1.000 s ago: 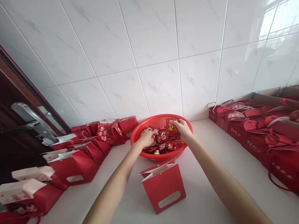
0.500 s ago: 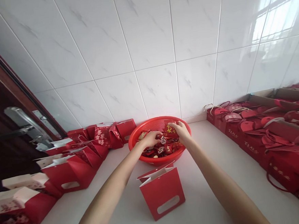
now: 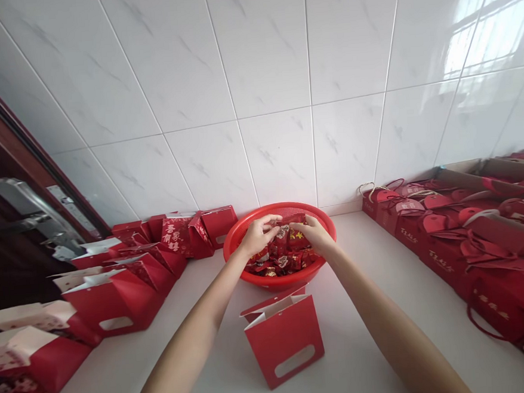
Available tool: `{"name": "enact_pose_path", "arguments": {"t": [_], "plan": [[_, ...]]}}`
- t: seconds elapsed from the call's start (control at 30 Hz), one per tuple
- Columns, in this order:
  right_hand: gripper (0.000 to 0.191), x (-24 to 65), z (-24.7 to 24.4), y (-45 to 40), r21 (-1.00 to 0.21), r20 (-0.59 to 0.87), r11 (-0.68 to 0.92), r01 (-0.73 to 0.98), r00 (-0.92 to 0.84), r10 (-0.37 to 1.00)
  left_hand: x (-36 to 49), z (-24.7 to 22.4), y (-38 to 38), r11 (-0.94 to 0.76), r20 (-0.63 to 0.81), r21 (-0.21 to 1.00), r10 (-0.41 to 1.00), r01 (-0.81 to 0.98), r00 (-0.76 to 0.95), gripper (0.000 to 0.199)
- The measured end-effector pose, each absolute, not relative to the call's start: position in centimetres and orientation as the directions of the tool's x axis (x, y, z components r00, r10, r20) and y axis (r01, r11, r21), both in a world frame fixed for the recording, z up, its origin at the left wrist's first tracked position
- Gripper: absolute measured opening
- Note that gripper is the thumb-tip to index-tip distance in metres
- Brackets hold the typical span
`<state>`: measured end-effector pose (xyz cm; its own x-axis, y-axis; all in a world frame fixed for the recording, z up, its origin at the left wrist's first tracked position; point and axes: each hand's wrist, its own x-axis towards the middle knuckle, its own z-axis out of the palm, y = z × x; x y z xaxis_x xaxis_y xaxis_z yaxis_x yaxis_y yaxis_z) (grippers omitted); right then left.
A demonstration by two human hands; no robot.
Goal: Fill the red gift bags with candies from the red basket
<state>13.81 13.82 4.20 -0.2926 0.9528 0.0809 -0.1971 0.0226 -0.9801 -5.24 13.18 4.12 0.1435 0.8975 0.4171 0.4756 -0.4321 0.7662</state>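
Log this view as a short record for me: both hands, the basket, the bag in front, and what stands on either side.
Left hand: over the basket, fingers bent; grip unclear
Right hand: at the basket's right side, fingers by a yellow-printed packet; grip unclear
Basket: red, holding red wrapped packets
Front bag: red, upright, top open, cut-out window low on its face
Left side: red bags, several open-topped
Right side: red boxes in rows, some with cord handles
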Motion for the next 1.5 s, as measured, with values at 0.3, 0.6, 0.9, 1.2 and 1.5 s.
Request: {"name": "enact_pose_path", "arguments": {"t": [0.3,0.6,0.9,1.2,1.5], "plan": [[0.027,13.8,3.7,14.1,-0.96,0.205,0.151,-0.235,-0.23,0.951,-5.1,4.4,12.6,-0.41,0.392,0.753,0.908,0.515,0.151,0.04],[0.028,13.9,3.9,14.2,-0.969,0.142,0.083,-0.233,-0.248,0.958,-5.4,4.1,12.6,-0.338,0.232,0.715,0.941,0.612,0.248,0.048],[0.031,13.9,3.5,14.6,-0.95,0.113,0.014,-0.31,-0.304,0.946,-5.4,4.2,12.6,-0.274,0.155,0.751,0.958,0.6,0.243,0.053],[0.029,13.6,3.4,15.1,-0.91,0.122,0.075,-0.409,-0.09,0.988,-5.4,4.9,12.2,-0.221,-0.05,0.788,0.908,0.575,0.417,0.025],[0.03,13.7,3.3,15.1,-0.897,0.117,0.073,-0.436,-0.075,0.99,-5.9,4.5,12.3,-0.184,-0.204,0.737,0.857,0.651,0.473,0.039]]}}
